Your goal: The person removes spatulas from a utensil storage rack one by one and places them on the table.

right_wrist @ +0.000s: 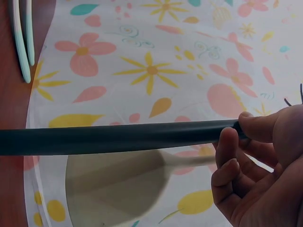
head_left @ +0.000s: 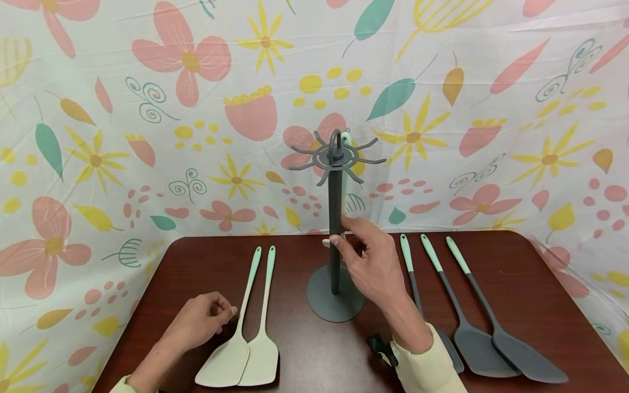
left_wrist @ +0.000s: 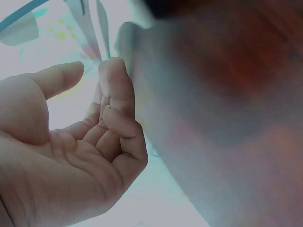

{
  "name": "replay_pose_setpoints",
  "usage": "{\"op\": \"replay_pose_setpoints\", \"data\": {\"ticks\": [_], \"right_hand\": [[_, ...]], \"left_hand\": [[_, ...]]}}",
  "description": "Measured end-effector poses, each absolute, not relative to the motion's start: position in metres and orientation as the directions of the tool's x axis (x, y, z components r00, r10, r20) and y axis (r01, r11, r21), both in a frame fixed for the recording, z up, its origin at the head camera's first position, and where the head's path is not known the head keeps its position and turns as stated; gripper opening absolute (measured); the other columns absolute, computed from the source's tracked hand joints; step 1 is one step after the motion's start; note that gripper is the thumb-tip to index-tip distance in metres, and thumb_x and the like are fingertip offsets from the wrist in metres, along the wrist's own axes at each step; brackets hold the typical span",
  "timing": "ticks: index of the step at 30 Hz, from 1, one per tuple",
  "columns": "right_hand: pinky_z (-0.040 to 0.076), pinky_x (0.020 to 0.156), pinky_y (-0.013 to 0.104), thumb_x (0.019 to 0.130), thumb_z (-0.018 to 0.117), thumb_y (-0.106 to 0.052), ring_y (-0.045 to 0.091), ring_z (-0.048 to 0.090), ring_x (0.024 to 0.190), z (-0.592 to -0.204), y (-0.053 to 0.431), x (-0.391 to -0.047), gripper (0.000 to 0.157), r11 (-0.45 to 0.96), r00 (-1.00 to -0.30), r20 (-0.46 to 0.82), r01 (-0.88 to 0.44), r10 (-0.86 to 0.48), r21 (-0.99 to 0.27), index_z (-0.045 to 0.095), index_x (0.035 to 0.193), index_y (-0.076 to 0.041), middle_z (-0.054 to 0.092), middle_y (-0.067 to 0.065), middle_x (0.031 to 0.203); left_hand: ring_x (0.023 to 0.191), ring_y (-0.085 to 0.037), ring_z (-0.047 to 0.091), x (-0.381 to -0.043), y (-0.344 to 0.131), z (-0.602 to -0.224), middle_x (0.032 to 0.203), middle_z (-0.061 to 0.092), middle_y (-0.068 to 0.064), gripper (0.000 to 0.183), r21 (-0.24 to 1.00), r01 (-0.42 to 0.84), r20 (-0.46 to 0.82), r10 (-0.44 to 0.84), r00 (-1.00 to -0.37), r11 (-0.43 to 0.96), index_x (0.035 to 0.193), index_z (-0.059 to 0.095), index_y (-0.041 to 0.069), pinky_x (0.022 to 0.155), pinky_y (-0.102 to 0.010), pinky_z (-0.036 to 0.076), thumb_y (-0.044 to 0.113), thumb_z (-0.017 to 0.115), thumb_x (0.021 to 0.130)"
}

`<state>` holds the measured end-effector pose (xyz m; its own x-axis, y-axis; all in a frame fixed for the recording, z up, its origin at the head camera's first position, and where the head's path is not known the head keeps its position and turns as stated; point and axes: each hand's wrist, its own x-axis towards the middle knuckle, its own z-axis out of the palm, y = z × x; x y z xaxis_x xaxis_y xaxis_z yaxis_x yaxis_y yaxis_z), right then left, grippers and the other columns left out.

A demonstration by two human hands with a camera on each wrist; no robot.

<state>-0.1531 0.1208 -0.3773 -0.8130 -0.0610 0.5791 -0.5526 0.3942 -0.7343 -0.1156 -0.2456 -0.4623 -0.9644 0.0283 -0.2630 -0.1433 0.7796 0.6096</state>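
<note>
My right hand is at the pole of a dark grey utensil stand, thumb and fingers pinching it midway up. The stand is upright, with a ring of hooks on top. Behind the pole hangs a cream utensil with a mint handle end; its broad cream head shows in the right wrist view, hidden by my hand in the head view. My left hand, loosely curled and holding nothing, is beside two cream spatulas lying partly overlapped on the table.
Right of the stand lie several grey spatulas with mint handles, one partly under my right forearm. The brown table has a patterned cloth behind it. A small black object is by my right wrist.
</note>
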Motion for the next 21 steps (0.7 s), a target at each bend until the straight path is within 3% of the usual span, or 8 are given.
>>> {"op": "replay_pose_setpoints", "data": {"ticks": [6,13,21], "right_hand": [[0.053,0.058,0.031,0.098,0.078,-0.013,0.011,0.062,0.061,-0.378,0.121,-0.154,0.033,0.384,-0.812,0.58,-0.557,-0.066,-0.736,0.076,0.13,-0.024,0.07,-0.006,0.095],[0.05,0.056,0.031,0.098,0.078,-0.013,0.009,0.06,0.061,-0.377,0.121,-0.155,0.034,0.399,-0.805,0.589,-0.562,-0.064,-0.725,0.076,0.131,-0.022,0.069,-0.005,0.092],[0.052,0.058,0.031,0.099,0.077,-0.012,0.012,0.065,0.063,-0.377,0.122,-0.155,0.033,0.391,-0.807,0.585,-0.564,-0.076,-0.727,0.076,0.13,-0.021,0.07,-0.005,0.095]], "left_hand": [[0.065,-0.018,0.067,-0.118,-0.237,-0.447,0.079,0.067,0.0,0.008,0.62,-0.079,-0.204,0.064,-0.977,0.781,0.095,0.071,0.017,0.058,-0.031,0.049,0.021,0.075,0.101],[0.063,-0.01,0.059,-0.121,-0.226,-0.43,0.079,0.065,0.009,0.007,0.621,0.084,-0.065,0.158,-0.985,0.779,0.095,0.072,0.023,0.058,-0.028,0.049,0.024,0.076,0.101],[0.078,-0.004,0.062,-0.123,-0.212,-0.421,0.086,0.068,0.016,0.009,0.633,0.209,0.043,0.236,-0.971,0.745,0.099,0.071,0.027,0.071,-0.026,0.052,0.02,0.077,0.1]]}}
